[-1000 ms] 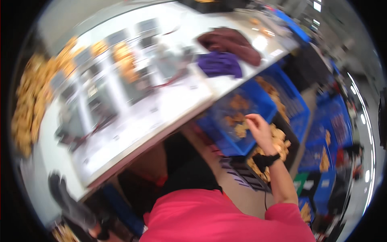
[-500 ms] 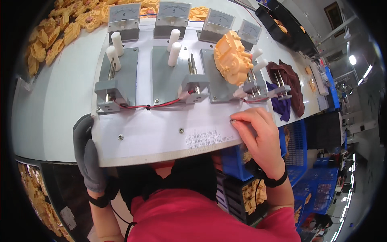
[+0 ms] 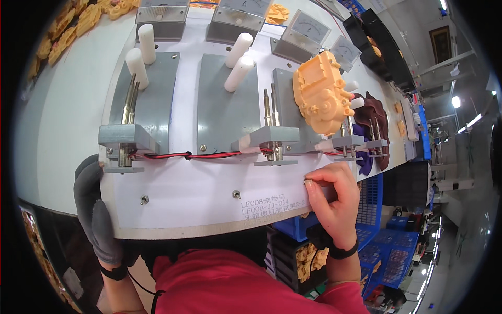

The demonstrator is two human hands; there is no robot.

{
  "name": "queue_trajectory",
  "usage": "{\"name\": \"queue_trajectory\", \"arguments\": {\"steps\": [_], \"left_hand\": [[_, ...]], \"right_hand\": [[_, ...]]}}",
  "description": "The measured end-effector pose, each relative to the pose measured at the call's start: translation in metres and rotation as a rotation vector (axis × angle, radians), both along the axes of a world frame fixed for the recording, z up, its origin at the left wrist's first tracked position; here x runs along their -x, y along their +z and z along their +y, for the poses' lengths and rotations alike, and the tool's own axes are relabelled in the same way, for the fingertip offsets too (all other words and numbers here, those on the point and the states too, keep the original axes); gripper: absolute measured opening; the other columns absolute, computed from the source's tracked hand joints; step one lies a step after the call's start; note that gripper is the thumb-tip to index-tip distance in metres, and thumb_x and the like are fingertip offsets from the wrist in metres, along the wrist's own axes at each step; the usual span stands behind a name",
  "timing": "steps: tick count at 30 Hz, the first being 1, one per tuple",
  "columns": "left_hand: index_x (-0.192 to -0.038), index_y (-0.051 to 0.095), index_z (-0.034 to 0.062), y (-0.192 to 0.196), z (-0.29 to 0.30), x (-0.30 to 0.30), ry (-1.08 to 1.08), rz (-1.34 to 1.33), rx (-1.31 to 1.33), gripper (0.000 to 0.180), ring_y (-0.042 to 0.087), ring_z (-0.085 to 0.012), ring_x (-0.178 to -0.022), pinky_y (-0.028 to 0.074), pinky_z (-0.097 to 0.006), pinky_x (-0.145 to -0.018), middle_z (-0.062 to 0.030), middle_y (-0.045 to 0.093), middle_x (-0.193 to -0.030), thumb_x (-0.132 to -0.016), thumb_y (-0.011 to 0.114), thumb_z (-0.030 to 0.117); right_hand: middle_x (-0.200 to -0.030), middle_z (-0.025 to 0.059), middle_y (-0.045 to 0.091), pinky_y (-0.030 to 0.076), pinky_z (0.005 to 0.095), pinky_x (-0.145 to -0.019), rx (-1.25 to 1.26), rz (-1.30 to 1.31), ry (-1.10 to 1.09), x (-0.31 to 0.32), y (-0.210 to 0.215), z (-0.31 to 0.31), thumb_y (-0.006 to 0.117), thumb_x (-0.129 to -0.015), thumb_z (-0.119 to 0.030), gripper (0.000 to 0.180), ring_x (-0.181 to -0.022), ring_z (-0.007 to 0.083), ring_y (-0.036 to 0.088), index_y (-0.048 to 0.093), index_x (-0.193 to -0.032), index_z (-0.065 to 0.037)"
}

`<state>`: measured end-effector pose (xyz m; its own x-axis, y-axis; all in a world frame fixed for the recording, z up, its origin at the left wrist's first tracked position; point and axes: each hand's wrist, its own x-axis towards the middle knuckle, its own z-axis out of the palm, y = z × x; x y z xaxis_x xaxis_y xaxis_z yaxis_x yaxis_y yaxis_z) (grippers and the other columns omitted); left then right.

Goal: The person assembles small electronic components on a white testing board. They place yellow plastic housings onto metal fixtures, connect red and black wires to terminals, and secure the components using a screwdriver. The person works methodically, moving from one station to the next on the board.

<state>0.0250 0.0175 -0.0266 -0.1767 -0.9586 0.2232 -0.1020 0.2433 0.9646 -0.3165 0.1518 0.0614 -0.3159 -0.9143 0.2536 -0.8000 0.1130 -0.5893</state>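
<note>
My right hand point(image 3: 337, 201), bare, has thumb and forefinger pinched on a small metal toggle switch point(image 3: 306, 181) near the front edge of a white-topped test board point(image 3: 172, 212). The fingertips hide most of this switch. My left hand point(image 3: 99, 209) wears a grey glove and grips the board's left edge. Two like toggle switches, one on the left point(image 3: 144, 199) and one in the middle point(image 3: 236, 194), stand untouched. Beyond my right hand, a pale orange plastic gearbox housing point(image 3: 324, 97) sits tilted on the third station, above metal pins point(image 3: 349, 128) in a grey block.
Two grey stations point(image 3: 227, 104) to the left carry white posts point(image 3: 137, 68) and upright pins. Analog meters point(image 3: 243, 15) line the back. Red and black wires point(image 3: 219, 155) cross the board. Housings point(image 3: 94, 15) pile at far left; dark cloth point(image 3: 374, 118) and blue crates point(image 3: 368, 204) lie right.
The whole view has shifted and the board looks larger and closer. My right hand still pinches the switch, my left still grips the edge, and the housing remains on its station.
</note>
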Motion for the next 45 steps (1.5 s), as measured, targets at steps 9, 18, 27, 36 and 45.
{"name": "queue_trajectory", "arguments": {"steps": [9,18,27,36,45], "left_hand": [[-0.132,0.051,-0.0024,-0.004,0.001,-0.006,0.013,-0.026,-0.024,0.065,0.05,-0.0269,-0.126,0.036,-0.043,-0.109,-0.0172,0.049,-0.139,-0.09,0.054,0.047],[-0.131,0.053,-0.0027,-0.003,0.0,-0.003,0.015,-0.031,-0.003,0.063,0.05,-0.0276,-0.126,0.035,-0.044,-0.11,-0.0178,0.05,-0.138,-0.09,0.052,0.045],[-0.13,0.052,-0.0046,0.01,-0.001,0.006,-0.114,0.044,0.098,0.043,0.049,-0.0275,-0.125,0.036,-0.039,-0.109,-0.0177,0.047,-0.136,-0.095,0.051,0.02],[-0.129,0.054,-0.0032,0.015,-0.002,0.002,-0.163,0.055,0.065,0.049,0.052,-0.0305,-0.121,0.041,-0.039,-0.105,-0.0198,0.05,-0.131,-0.08,0.054,0.004],[-0.128,0.054,-0.0027,0.015,-0.005,0.006,-0.161,0.038,0.095,0.049,0.053,-0.0311,-0.119,0.042,-0.039,-0.104,-0.0199,0.051,-0.129,-0.08,0.054,0.003]], "right_hand": [[-0.089,0.0062,0.063,0.047,0.033,-0.076,0.01,0.051,0.01,0.0,-0.003,0.002,0.077,-0.078,-0.005,0.018,-0.086,0.0232,0.058,0.071,-0.095,-0.007],[-0.089,0.0052,0.063,0.046,0.0337,-0.077,0.031,0.067,0.015,0.003,-0.004,0.002,0.077,-0.078,-0.005,0.019,-0.086,0.0235,0.058,0.071,-0.095,-0.009],[-0.086,0.008,0.063,0.046,0.0341,-0.077,0.006,0.012,-0.026,0.004,-0.008,0.005,0.072,-0.078,0.0,0.015,-0.084,0.0245,0.058,0.067,-0.092,-0.003],[-0.089,0.0089,0.054,0.042,0.0312,-0.077,0.025,0.062,0.003,0.004,-0.012,0.01,0.065,-0.082,0.001,0.014,-0.086,0.0221,0.054,0.062,-0.095,-0.002],[-0.089,0.0085,0.053,0.042,0.0317,-0.077,0.041,0.062,0.001,0.007,-0.014,0.009,0.066,-0.082,0.0,0.013,-0.086,0.0218,0.054,0.062,-0.094,-0.003]]}}
